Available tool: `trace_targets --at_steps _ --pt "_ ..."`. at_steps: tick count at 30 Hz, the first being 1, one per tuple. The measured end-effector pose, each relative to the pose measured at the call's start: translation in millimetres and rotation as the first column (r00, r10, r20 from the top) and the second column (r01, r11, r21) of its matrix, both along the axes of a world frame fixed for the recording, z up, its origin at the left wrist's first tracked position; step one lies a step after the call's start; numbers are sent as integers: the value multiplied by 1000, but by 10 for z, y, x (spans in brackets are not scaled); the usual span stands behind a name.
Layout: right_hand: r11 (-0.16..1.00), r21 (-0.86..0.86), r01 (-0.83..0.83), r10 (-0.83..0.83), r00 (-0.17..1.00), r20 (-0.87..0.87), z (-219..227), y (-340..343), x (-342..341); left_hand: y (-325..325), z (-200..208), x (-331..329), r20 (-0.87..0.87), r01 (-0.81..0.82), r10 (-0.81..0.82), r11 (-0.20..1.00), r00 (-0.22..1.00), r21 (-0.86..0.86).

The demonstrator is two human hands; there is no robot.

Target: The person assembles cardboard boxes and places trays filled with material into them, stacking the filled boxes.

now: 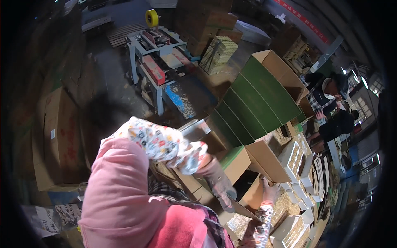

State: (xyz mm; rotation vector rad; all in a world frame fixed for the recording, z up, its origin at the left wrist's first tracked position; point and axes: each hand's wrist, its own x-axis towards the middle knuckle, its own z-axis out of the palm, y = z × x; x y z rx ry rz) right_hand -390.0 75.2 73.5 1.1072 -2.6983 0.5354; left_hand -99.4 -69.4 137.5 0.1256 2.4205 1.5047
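While I watch through the head camera, I see the left hand (219, 184), in what looks like a grey glove, bent down over the near edge of an open cardboard box (253, 196), its thumb and fingers pinching a flap there. The right hand (271, 192) is set against the far side of the same box with the fingers partly spread; whether they close on the cardboard, I cannot tell. The box sits low in front of the wearer, right of centre, plain brown, its flaps up and its inside in deep shadow. Just to its right I make out stacked white trays (290, 162) with tan, rough-looking contents. Beyond it stands a big green panel (258, 99), crossed by pale lines, leaning at a slant.
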Motion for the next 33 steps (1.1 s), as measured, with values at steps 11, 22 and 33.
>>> trace_targets --at_steps 11,22,33 --pt "661 288 -693 737 672 -76 529 552 1196 -149 -459 300 -468 -881 750 438 467 -177" --pt "542 -451 709 790 -246 562 507 1090 138 -180 -742 388 -447 -412 186 771 875 -485" --pt "736 -676 38 544 562 623 -1109 1327 -147 -776 -627 -797 -280 -806 761 584 585 -96"
